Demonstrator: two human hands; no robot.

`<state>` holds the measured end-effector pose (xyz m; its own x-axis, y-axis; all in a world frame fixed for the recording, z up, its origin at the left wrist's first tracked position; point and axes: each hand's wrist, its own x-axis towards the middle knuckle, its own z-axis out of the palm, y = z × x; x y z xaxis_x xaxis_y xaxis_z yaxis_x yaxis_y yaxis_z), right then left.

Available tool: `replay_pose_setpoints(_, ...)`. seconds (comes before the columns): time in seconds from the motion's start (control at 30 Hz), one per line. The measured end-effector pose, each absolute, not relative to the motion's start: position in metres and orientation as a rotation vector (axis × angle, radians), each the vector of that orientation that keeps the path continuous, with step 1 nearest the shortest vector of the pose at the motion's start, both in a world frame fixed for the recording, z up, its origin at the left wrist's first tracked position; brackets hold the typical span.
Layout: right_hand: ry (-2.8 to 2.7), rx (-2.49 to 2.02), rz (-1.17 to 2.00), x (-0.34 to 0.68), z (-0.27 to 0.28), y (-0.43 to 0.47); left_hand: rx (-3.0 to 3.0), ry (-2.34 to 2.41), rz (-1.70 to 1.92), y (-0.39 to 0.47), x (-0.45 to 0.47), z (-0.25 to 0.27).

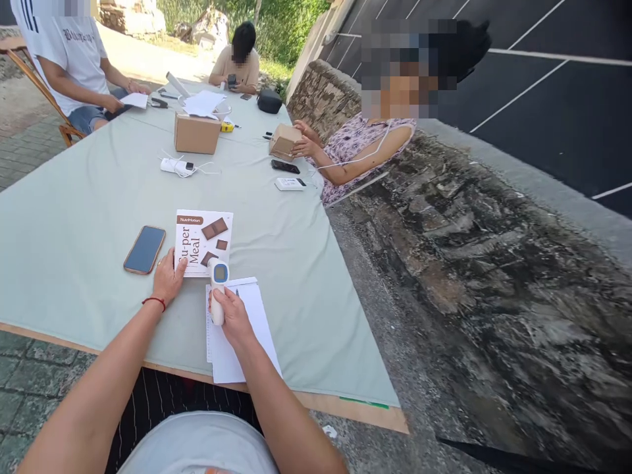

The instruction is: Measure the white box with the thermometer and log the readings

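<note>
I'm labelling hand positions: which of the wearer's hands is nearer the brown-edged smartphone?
Left. The left hand holds the NutriMotion box just right of the brown-edged smartphone; the right hand, farther right, holds the infrared thermometer.

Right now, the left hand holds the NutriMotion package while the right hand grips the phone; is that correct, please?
Not quite: in the head view, the right hand grips a white thermometer, not the phone, which lies on the table. The left hand holds the NutriMotion package.

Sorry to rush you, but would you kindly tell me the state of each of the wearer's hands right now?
Left hand: closed, holding the white box by its edge.
Right hand: closed around the thermometer.
</note>
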<state>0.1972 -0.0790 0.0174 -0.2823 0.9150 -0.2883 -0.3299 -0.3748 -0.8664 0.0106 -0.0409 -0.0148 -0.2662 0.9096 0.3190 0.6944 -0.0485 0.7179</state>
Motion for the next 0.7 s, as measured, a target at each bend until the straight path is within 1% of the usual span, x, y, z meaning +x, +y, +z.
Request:
replay_pose_setpoints(0.23,-0.725,-0.996,1.78,0.211,0.041,-0.096,1.721,1.905,1.247,-0.036,0.002,-0.001)
replay_pose_setpoints(0.47,-0.779,-1.039,1.605,0.239,0.06,-0.117,1.698,1.913,1.275,-0.028,-0.004,0.002)
replay_pose_setpoints(0.7,-0.775,-0.981,1.595,0.254,0.065,-0.13,1.717,1.923,1.296,-0.023,-0.007,0.004)
